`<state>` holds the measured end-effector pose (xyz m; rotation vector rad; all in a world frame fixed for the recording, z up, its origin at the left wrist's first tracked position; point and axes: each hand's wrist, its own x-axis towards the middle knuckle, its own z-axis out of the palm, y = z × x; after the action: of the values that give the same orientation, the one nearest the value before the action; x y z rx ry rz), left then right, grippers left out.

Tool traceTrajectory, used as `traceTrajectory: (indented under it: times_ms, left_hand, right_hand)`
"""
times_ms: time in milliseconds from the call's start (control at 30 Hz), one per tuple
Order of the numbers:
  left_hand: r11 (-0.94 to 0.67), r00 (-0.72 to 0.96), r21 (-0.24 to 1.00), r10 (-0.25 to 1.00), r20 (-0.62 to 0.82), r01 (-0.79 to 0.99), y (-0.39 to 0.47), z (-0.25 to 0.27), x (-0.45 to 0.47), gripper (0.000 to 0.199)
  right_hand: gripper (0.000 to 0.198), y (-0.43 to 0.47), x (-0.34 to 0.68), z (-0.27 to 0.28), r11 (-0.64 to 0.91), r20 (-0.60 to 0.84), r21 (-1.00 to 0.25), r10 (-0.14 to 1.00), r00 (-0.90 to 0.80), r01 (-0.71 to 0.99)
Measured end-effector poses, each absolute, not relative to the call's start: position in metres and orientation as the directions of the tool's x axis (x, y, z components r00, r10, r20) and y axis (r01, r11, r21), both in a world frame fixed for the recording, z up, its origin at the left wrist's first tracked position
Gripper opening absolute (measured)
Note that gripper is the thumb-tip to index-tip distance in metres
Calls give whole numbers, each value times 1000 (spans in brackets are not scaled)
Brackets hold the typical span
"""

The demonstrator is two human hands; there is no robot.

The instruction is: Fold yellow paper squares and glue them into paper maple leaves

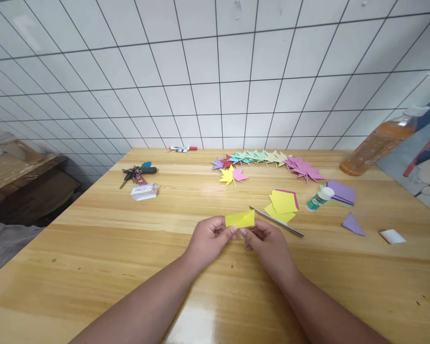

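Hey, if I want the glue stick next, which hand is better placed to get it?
Probably your right hand: it is nearer the glue stick, which is on that side, past the metal strip. It grips the yellow paper, but so does your left hand, which could likely hold it alone.

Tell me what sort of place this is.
Probably a paper-craft workspace: a pale wooden table bears a row of multicoloured pointed paper leaves and a cylindrical green-and-white glue stick.
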<state>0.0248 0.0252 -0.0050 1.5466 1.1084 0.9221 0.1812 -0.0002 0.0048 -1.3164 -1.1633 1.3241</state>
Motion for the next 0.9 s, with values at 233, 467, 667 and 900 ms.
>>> traceTrajectory:
  times_ms: [233,467,667,900]
  left_hand:
    - [-210,282,911,953,110,354,22,0,26,20]
    - [-202,288,921,952,105,334,20,4,27,18]
    - [-228,312,901,944,111,369,19,3,27,22]
    - [-183,292,922,953,81,342,20,3,27,22]
  right_hand:
    - [15,0,181,2,-118,-119,-991,993,-13,66]
    - [20,-2,179,3,-101,-102,-991,995,-4,90]
    - [14,-3,177,5,-115,-114,-992,993,-25,-44]
    - [17,-2,178,6,-107,-106,-994,994,-30,-8]
